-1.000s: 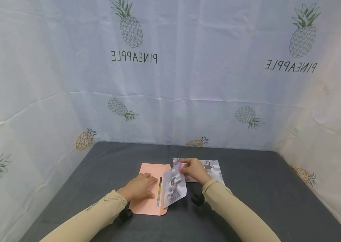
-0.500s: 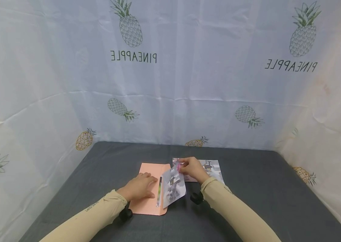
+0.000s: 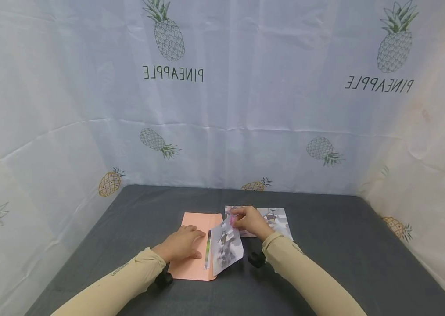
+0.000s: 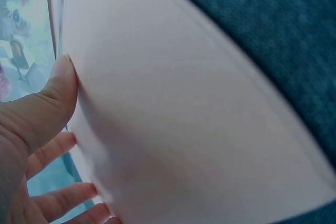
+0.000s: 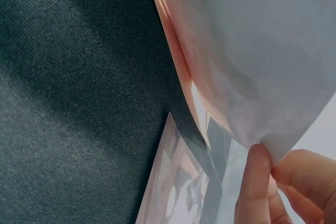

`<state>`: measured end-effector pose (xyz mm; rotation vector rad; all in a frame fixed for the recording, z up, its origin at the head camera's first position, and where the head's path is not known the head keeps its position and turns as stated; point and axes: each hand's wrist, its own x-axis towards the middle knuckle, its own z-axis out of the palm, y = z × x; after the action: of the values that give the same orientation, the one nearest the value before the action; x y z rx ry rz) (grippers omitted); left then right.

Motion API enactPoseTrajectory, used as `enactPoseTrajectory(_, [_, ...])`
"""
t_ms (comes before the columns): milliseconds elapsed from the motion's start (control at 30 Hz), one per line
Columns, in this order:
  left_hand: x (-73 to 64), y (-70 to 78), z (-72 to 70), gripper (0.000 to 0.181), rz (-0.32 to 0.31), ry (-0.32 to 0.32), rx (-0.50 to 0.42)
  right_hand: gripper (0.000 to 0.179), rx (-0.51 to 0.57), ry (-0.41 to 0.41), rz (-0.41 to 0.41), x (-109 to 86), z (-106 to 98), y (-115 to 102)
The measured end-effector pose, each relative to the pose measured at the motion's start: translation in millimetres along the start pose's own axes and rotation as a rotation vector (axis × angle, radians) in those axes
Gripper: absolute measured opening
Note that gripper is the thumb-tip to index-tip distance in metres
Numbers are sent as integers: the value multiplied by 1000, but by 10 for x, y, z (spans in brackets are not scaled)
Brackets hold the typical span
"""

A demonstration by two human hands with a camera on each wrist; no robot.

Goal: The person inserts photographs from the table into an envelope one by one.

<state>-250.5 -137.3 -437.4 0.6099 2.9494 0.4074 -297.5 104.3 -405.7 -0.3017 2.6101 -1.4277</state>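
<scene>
Envelope (image 3: 199, 221) on table (image 3: 341, 237), card (image 3: 226, 250) at its right edge, paper (image 3: 278, 219) behind card.

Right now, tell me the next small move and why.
Probably the right hand should ease the tilted picture card left toward the pink envelope: it pinches that card by a corner over the envelope's right edge, while the left hand rests on the envelope.

A dark grey worktop (image 3: 345, 237) with a woven fabric surface is bordered at the back and along both sides by a pale, creased cloth backdrop (image 3: 226, 101). The cloth is printed with grey-outlined, green-leaved pineapples (image 3: 169, 40), smaller orange-brown pineapples (image 3: 109, 183) and reversed black "PINEAPPLE" lettering (image 3: 173, 73).
</scene>
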Motion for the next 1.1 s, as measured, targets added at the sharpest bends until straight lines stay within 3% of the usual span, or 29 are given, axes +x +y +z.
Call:
enactPoseTrajectory(633, [-4, -4, -5, 58, -1, -7, 2, 43, 11, 9, -13, -4, 181, 87])
enactPoseTrajectory(1100, [8, -6, 0, 58, -10, -11, 1, 47, -6, -16, 6, -251, 150, 202])
